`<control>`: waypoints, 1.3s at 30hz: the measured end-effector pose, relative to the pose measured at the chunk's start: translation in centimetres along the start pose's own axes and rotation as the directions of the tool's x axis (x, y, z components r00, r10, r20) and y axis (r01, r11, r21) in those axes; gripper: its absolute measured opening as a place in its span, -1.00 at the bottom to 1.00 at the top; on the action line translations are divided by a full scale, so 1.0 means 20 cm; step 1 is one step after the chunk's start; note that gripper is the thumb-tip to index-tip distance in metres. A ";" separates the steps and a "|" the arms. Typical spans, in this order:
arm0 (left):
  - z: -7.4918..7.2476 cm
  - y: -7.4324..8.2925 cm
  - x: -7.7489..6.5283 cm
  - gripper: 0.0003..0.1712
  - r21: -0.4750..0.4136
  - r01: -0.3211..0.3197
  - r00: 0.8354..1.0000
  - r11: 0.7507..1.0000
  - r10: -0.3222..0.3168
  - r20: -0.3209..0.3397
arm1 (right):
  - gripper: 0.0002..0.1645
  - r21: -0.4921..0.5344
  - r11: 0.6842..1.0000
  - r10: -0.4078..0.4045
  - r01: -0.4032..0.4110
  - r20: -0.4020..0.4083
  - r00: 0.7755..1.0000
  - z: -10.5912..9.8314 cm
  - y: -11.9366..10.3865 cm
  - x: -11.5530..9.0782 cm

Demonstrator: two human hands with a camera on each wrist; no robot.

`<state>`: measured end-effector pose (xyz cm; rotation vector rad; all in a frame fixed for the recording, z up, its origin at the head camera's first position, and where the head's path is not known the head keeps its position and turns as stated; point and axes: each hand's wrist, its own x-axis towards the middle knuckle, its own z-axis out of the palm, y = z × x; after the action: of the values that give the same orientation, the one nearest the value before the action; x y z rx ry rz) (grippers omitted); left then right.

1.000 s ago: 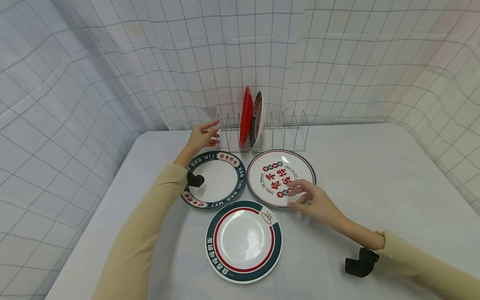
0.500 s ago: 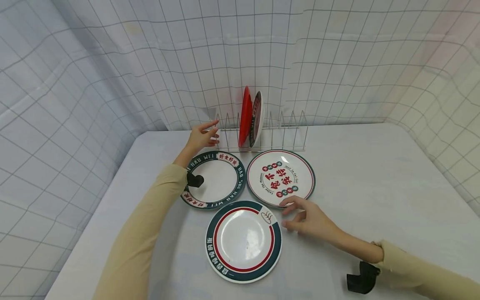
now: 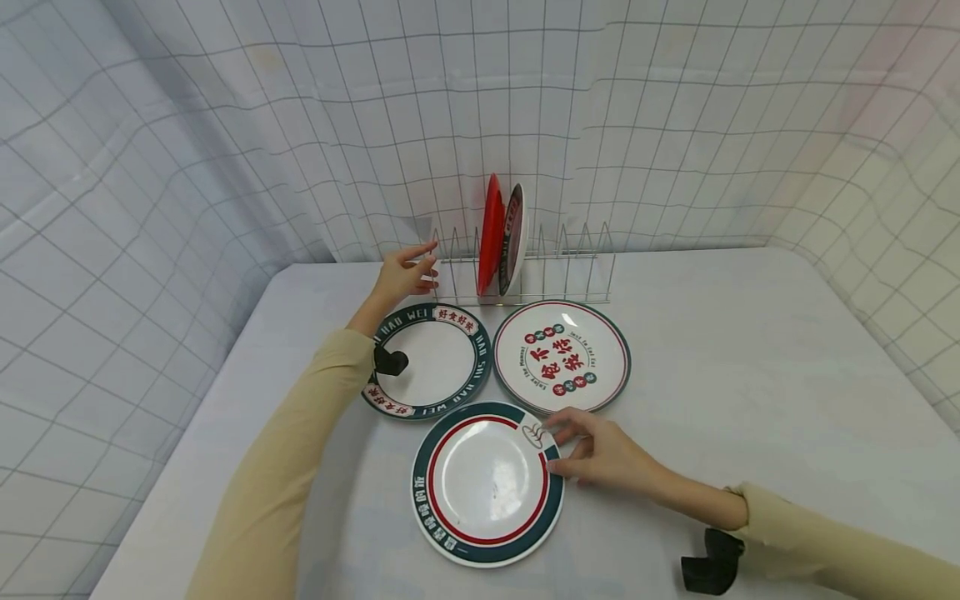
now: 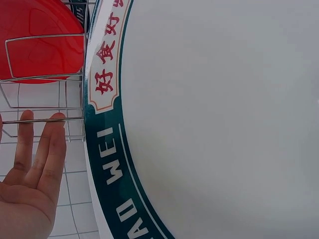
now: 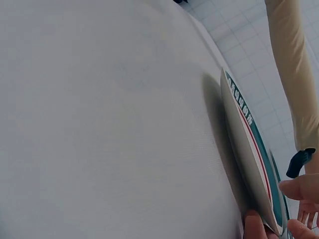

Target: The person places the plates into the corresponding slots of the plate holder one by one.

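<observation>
My left hand (image 3: 406,275) is at the left end of a wire dish rack (image 3: 570,279), its fingertips at the end wire. In the left wrist view the wire (image 4: 42,120) crosses those fingertips. My right hand (image 3: 600,454) is at the right rim of the nearest plate (image 3: 491,479), white with a dark green border and red ring. Its thumb and fingers are spread apart and overlap the rim; the plate lies flat. In the right wrist view its fingertips (image 5: 254,225) show around the plate's edge (image 5: 244,149). A red plate (image 3: 491,237) and a dark-rimmed plate (image 3: 513,240) stand in the rack.
Before the rack lie a green-bordered white plate (image 3: 431,362), partly under my left forearm, and a white plate with red lettering (image 3: 562,354). A checked cloth (image 3: 675,125) hangs behind the white table (image 3: 735,358). Black wrist mounts (image 3: 711,562) sit on both sleeves.
My right hand has moved from over the red-lettered plate toward me and left, to the rim of the nearest plate. My left hand and the plates have stayed in place.
</observation>
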<state>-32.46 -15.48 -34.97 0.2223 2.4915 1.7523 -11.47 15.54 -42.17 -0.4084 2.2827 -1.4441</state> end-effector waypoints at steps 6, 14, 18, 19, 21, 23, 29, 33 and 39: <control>0.00 0.00 0.00 -0.49 -0.007 0.003 1.000 1.000 -0.003 0.007 | -0.45 -0.022 1.000 0.012 -0.011 0.010 1.000 0.04 -0.01 0.02; 0.01 0.00 0.00 -0.49 0.002 0.011 1.000 1.000 -0.011 0.002 | -0.45 -0.013 1.000 0.001 -0.001 0.035 0.999 0.05 -0.02 0.04; 0.00 0.01 0.00 -0.49 0.003 0.014 1.000 1.000 -0.014 0.004 | -0.46 0.032 0.999 0.004 -0.006 0.043 0.999 0.04 -0.03 0.04; 0.00 0.01 0.00 -0.49 0.002 0.014 1.000 1.000 -0.014 0.006 | -0.46 0.041 0.999 0.005 -0.007 0.045 0.999 0.04 -0.03 0.04; 0.00 0.01 0.00 -0.49 0.000 0.013 1.000 1.000 -0.013 0.005 | -0.47 0.054 0.999 0.001 -0.004 0.050 0.999 0.04 -0.03 0.04; 0.00 0.01 0.00 -0.49 -0.003 0.014 1.000 1.000 -0.014 0.001 | -0.47 0.075 0.997 0.000 -0.005 0.061 0.998 0.04 -0.03 0.05; 0.00 0.00 0.00 -0.49 0.001 0.020 1.000 1.000 -0.020 0.006 | -0.47 0.139 0.989 0.026 -0.040 0.099 0.995 0.05 -0.02 0.06; 0.00 0.00 0.01 -0.50 0.003 0.022 1.000 1.000 -0.022 0.004 | -0.47 0.159 0.986 0.028 -0.046 0.114 0.993 0.06 -0.03 0.07; 0.00 0.00 0.01 -0.50 0.010 0.023 1.000 1.000 -0.023 0.002 | -0.45 0.203 0.976 0.046 -0.080 0.166 0.985 0.07 -0.05 0.07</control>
<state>-32.65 -15.49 -35.01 0.1958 2.4913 1.7305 -12.06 13.40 -42.04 -0.3696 1.9775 -1.5414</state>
